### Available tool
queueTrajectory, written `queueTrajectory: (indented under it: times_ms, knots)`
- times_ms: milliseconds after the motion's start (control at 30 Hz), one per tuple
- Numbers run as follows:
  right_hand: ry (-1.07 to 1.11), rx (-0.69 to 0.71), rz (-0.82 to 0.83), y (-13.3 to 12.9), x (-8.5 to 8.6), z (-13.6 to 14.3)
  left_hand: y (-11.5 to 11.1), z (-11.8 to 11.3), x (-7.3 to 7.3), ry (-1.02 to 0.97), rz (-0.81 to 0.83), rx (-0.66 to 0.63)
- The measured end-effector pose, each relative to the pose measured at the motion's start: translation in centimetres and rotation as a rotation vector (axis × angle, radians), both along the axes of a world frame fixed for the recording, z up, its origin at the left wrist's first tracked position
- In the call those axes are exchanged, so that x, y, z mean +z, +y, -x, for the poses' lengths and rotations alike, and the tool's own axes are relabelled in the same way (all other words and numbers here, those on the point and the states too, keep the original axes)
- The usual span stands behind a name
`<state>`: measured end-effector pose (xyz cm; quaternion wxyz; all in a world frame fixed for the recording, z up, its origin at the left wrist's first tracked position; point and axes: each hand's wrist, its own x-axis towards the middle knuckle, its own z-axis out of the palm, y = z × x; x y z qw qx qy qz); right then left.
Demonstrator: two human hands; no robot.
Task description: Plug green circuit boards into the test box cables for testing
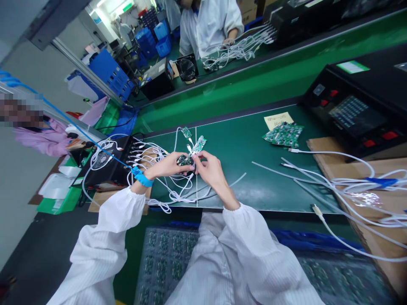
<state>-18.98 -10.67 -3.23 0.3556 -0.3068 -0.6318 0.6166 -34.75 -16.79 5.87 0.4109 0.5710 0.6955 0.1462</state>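
Note:
My left hand, with a blue wrist strap on it, is closed around a few small green circuit boards. The fingers of my right hand are pinched at the near end of another circuit board, which points away from me. Both hands almost meet; their fingertips partly hide the boards and any plug between them. Just beyond lies a single small board with a white cable at it. White USB cables spread under and around my hands on the green bench mat.
A black box with plugged-in cables stands at left. To the right are a pile of circuit boards by a paper note, loose cables and a black tester. Trays of boards sit below the bench edge. A co-worker works opposite.

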Motion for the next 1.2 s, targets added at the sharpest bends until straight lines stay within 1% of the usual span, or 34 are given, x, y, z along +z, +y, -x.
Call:
queueTrajectory:
  times_ms: [67, 133, 200, 267, 367, 433, 500, 600, 833, 900, 1033, 1200]
  knots:
    - [0.031, 0.014, 0.068, 0.1, -0.1, 0.3, -0.2, 0.5, 0.2, -0.038, -0.003, 0.014]
    - [0.075, 0.040, 0.131, 0.2, -0.4, 0.7, -0.3, 1.0, 0.4, -0.063, -0.036, 0.080]
    - [0.120, 0.053, 0.157, 0.3, -0.7, 0.9, -0.3, 1.5, 0.6, -0.102, -0.102, 0.201]
    - [0.147, 0.053, 0.149, 0.2, -0.7, 1.0, -0.2, 2.0, 0.7, -0.185, -0.144, 0.338]
    - [0.131, 0.062, 0.128, 0.0, -0.2, 0.8, 0.0, 2.2, 0.8, -0.377, -0.099, 0.506]
    - [0.117, 0.055, 0.135, -0.2, 0.3, 0.7, 0.1, 2.0, 1.0, -0.478, -0.072, 0.562]
    - [0.117, 0.051, 0.150, -0.5, 0.9, 0.5, 0.2, 1.7, 1.1, -0.532, -0.106, 0.599]
    - [0.122, 0.068, 0.143, -0.8, 1.2, 0.5, 0.4, 1.1, 1.0, -0.554, -0.230, 0.666]
    - [0.110, 0.040, -0.034, -1.0, 0.8, 0.8, 1.4, 1.3, 0.2, -0.613, -0.447, 0.827]
    - [0.092, 0.035, -0.045, -1.0, 0.8, 0.8, 1.7, 1.4, 0.1, -0.629, -0.494, 0.839]
    - [0.098, 0.017, -0.045, -1.1, 1.1, 0.8, 2.0, 1.4, -0.1, -0.648, -0.559, 0.822]
    - [0.123, 0.010, -0.046, -1.2, 1.4, 1.1, 2.0, 1.5, -0.4, -0.632, -0.587, 0.832]
